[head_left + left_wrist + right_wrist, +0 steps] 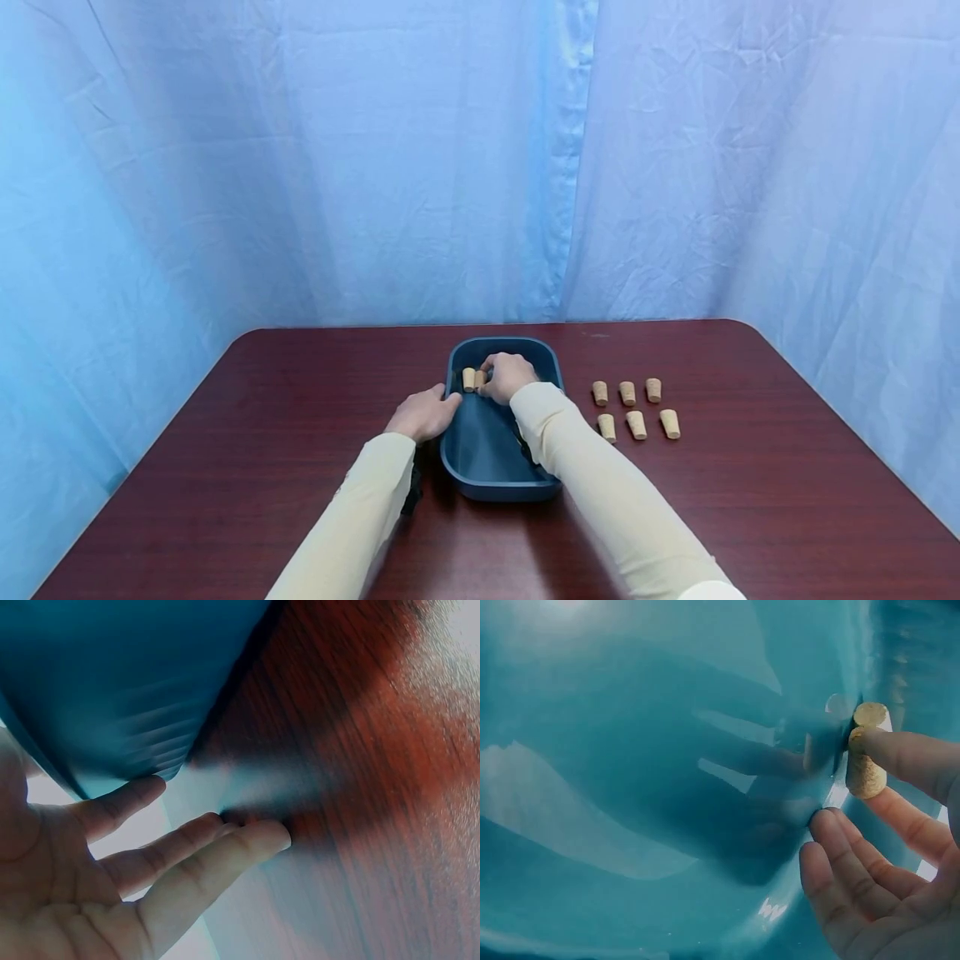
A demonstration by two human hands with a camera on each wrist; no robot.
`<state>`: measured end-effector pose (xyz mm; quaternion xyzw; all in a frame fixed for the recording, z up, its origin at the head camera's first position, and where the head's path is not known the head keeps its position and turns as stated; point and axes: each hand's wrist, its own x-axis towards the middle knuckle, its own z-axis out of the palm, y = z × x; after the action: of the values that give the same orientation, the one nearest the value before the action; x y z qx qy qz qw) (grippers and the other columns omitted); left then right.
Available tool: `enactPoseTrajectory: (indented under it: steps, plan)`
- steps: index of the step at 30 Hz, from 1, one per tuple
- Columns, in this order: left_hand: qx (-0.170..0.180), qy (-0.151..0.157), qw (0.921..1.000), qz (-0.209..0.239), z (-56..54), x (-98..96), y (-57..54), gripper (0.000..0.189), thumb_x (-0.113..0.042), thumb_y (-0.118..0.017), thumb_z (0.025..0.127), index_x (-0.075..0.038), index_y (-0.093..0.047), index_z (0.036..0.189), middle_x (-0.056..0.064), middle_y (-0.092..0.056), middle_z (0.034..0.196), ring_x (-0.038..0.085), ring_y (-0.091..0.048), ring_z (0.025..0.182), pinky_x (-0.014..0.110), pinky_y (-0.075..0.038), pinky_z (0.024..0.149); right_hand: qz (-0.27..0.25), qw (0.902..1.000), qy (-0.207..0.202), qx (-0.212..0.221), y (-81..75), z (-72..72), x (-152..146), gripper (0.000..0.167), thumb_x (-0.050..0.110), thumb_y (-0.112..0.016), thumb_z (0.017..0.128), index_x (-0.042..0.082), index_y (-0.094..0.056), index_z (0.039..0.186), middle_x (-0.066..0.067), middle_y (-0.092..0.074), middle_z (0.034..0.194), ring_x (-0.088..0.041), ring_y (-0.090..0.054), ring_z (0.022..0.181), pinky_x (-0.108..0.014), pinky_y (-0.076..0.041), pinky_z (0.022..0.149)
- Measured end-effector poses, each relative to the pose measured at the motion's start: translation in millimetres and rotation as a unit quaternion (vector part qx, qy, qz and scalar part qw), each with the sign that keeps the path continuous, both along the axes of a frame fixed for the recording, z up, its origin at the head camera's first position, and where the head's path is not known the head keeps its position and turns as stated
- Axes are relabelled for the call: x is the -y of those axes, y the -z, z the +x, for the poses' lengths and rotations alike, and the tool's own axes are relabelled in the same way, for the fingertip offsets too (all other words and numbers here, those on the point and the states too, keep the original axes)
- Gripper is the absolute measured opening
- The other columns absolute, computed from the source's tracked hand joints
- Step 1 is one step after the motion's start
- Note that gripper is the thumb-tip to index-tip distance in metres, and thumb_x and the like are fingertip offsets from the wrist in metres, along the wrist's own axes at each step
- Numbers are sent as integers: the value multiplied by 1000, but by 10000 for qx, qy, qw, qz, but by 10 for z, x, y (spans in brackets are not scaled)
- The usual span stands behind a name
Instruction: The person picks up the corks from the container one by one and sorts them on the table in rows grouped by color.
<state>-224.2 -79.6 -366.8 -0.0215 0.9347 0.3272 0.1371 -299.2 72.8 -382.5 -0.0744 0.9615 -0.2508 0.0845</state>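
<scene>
A dark blue rectangular tub (480, 450) with rounded corners sits in front of me. My left hand (422, 414) holds its left side, thumb over the rim and the other fingers along the outer wall; in the left wrist view one fingertip touches the ribbed wall. My right hand (508, 375) reaches inside the tub's far half. Its thumb and forefinger pinch a tapered cork stopper (867, 778), while the remaining fingers stay bent near the tub floor. Close beside that stopper, at the tub's left wall, stands another cork stopper (468, 380).
To the right of the tub, several cork stoppers (636, 425) stand in two rows on the dark red wooden table (750, 500). A pale blue curtain (420, 167) hangs behind the table and along its sides. My right forearm crosses the tub's right rim.
</scene>
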Motion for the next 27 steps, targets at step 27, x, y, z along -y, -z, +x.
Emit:
enactPoseTrajectory:
  steps: [27]
  plan:
    - [19, 0, 10000, -81, -18, -14, 6, 60, -33, -38, 109, 1, -33, 157, 24, -40, 156, 40, -48, 134, 55, -39, 111, 118, 9979, -629, -36, -431, 209, -33, 30, 16, -72, 96, 5, -70, 124, -13, -68, 116, -26, -63, 95, -40, -55, 86]
